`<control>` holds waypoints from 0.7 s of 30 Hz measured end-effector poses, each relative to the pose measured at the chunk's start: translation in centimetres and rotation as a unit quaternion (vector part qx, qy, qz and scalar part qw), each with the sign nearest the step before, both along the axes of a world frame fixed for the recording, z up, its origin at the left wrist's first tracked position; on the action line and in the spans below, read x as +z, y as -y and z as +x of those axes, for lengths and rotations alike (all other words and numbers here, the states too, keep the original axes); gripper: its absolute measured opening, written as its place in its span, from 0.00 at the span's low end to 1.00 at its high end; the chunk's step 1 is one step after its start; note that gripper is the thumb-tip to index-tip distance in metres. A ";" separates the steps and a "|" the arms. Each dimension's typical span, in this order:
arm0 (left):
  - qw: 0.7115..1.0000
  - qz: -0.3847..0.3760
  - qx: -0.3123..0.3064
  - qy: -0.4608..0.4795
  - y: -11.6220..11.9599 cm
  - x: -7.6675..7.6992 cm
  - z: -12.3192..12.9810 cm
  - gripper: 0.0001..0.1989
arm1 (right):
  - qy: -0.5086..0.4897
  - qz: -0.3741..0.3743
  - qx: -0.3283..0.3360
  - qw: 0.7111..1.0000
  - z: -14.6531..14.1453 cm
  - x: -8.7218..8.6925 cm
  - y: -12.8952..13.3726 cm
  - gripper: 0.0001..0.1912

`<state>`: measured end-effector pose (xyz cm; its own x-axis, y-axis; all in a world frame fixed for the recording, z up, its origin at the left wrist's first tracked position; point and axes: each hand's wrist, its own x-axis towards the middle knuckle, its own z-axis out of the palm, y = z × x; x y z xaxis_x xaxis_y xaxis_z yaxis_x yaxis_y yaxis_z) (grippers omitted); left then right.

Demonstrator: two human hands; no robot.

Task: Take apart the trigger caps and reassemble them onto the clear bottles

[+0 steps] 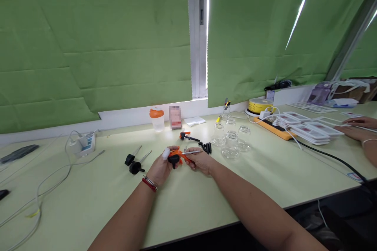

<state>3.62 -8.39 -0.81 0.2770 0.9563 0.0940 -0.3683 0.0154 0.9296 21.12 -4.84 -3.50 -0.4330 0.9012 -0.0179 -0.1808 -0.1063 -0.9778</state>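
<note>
Green blinds (pixel 97 47) were hung behind a pale table (pixel 73 204), where glass jars (pixel 231 147) were grouped to the right. An orange-and-black nozzle (pixel 173 159) was held between both hands, over the middle of the table. Its black part was gripped in the bent fingers of the left hand (pixel 160 168); its orange end was pinched by the right hand (pixel 203 160), beside a metal rod (pixel 191 152). Exact fingertip placement could not be told. Fitting or adjusting seemed to be in hand; a steady left hold and fine right-hand pressure were judged to be called for. Another nozzle (pixel 185 136) was laid beyond, near short black tubes (pixel 207 148).
</note>
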 end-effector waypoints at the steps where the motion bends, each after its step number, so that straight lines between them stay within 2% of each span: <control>1: 1.000 -0.003 0.006 -0.001 0.0 0.0 0.1 0.19 | 0.000 0.000 0.001 1.000 0.0 -0.1 -0.1 0.19; 8: 1.000 0.002 -0.006 0.017 -0.2 -0.5 0.0 0.17 | 0.011 0.009 0.006 1.000 0.0 -0.4 -0.3 0.18; 14: 0.999 -0.023 -0.013 0.020 0.0 0.0 -0.1 0.14 | 0.025 0.004 -0.001 1.000 0.0 -0.1 0.1 0.18; 17: 0.999 -0.028 -0.003 0.024 0.0 0.2 0.1 0.13 | 0.056 0.029 -0.008 0.998 0.2 0.2 0.0 0.15; 19: 0.999 -0.033 0.013 0.031 0.0 0.3 0.2 0.12 | 0.121 0.074 -0.051 0.989 0.5 0.3 -0.5 0.11; 21: 0.998 -0.038 0.028 0.041 -0.1 0.3 0.2 0.10 | 0.201 0.123 -0.127 0.964 1.0 0.2 -1.3 0.07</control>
